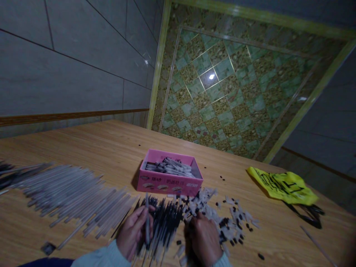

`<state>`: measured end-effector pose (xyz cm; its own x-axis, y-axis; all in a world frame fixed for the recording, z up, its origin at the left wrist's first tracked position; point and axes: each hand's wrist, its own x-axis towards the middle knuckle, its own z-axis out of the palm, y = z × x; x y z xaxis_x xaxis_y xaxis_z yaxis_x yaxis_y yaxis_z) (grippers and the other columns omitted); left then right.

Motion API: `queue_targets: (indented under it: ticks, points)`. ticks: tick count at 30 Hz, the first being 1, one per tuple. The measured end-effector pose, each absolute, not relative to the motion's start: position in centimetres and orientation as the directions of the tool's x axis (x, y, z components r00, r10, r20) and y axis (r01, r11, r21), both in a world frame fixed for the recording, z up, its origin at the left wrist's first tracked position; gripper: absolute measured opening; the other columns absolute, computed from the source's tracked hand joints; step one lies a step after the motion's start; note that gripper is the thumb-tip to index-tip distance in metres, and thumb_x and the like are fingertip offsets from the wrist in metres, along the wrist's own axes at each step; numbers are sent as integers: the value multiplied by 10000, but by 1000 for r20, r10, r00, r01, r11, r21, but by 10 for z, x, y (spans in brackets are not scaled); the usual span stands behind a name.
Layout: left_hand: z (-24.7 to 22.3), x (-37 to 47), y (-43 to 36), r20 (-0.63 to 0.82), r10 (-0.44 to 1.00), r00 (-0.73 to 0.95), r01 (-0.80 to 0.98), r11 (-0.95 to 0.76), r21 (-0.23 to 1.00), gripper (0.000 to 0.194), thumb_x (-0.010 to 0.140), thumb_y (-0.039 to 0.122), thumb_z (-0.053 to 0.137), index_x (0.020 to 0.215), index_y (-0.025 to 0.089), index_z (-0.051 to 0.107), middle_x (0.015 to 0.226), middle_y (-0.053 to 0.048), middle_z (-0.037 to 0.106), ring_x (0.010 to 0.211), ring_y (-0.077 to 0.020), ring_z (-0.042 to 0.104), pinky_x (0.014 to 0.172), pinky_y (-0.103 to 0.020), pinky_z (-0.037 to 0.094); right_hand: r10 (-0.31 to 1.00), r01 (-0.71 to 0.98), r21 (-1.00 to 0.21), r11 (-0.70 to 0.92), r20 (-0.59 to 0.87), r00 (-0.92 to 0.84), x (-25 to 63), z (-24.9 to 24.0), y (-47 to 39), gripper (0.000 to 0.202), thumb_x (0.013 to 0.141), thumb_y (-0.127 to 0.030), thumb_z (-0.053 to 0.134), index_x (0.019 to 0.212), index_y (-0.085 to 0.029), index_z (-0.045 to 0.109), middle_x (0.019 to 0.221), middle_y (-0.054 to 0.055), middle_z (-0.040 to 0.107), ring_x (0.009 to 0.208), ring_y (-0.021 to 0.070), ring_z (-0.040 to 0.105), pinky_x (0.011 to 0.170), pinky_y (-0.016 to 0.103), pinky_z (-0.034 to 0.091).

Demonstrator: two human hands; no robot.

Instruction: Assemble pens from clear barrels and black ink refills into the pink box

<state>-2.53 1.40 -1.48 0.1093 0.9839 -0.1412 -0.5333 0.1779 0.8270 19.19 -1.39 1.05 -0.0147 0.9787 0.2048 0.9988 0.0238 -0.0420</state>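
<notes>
My left hand [130, 231] is closed around a pen [147, 224] with a clear barrel, held upright over the wood-look table. Beside and partly under that hand lies a bundle of dark-tipped pen refills [168, 218]. My right hand [205, 236] is curled down at the edge of a pile of clear pen caps [207, 204] mixed with small black plugs [224, 222]. Its fingertips are hidden, so whatever they pinch does not show. Behind both hands stands a pink box [170, 185] with several assembled pens [174, 167] inside.
Clear pen barrels [69, 193] lie in a wide row on the left, with dark sticks [11, 174] beyond them. A yellow bag [283, 185] with black straps sits on the right. A small dark object [48, 248] lies at the near left. Tiled walls rise behind the table.
</notes>
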Motion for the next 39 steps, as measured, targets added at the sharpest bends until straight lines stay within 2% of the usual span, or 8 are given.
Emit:
queue_targets:
  ticks: [5,9,12,14,17,21,29,39]
  points:
    - [-18,-30,15,-92,986,137,-409,141,902,398,725,471,595,993,177,596,536,64,536,371,-67,466,361,-183,350,960,991,-116,72,278,-37,192,10,-13,153,746,-124,548,671,-207,654,815,78,639,816,253,561,665,323,304]
    - [-19,-37,18,115,987,112,-57,-109,992,379,746,469,563,983,198,681,583,21,598,447,-107,548,429,-217,450,933,879,-446,171,360,1,187,9,-10,96,775,-178,548,758,-202,640,842,74,631,845,251,552,728,336,366]
    - [-18,-42,18,357,924,138,333,-383,862,276,751,403,585,959,276,713,777,-28,717,742,-180,663,672,-259,533,944,509,-836,208,308,121,179,0,-6,166,822,-288,524,927,-183,599,889,77,642,851,233,582,735,319,430]
    - [-17,-43,16,463,860,213,456,-507,732,255,771,347,580,997,317,695,830,-13,730,808,-167,669,734,-232,525,972,217,-964,157,190,140,175,-5,-4,268,821,-389,528,977,-175,576,826,64,650,732,215,609,631,300,462]
    - [-13,-44,13,532,797,288,491,-599,632,286,816,295,531,1072,315,657,777,-2,718,717,-131,675,661,-182,529,984,69,-989,130,138,116,174,-6,-3,343,777,-436,587,984,-164,616,824,74,675,711,218,623,633,312,471]
    - [-8,-44,9,560,755,341,522,-648,555,327,832,261,506,1138,310,613,868,-7,710,777,-125,674,685,-169,520,972,161,-964,211,224,73,179,2,-4,275,754,-386,629,909,-167,689,952,106,683,943,269,590,857,374,406]
    - [-6,-43,8,502,748,434,525,-663,534,317,852,239,466,1130,288,610,847,-7,685,776,-114,662,671,-164,502,972,132,-965,227,233,27,176,10,-9,224,717,-365,663,826,-171,646,754,42,629,739,202,554,673,290,422]
    - [-10,-35,6,638,697,327,451,-709,543,272,848,284,459,1017,286,673,723,1,684,626,-110,652,576,-157,498,971,162,-958,235,237,-8,168,4,-10,240,705,-374,666,816,-161,658,739,50,642,720,203,575,659,287,438]
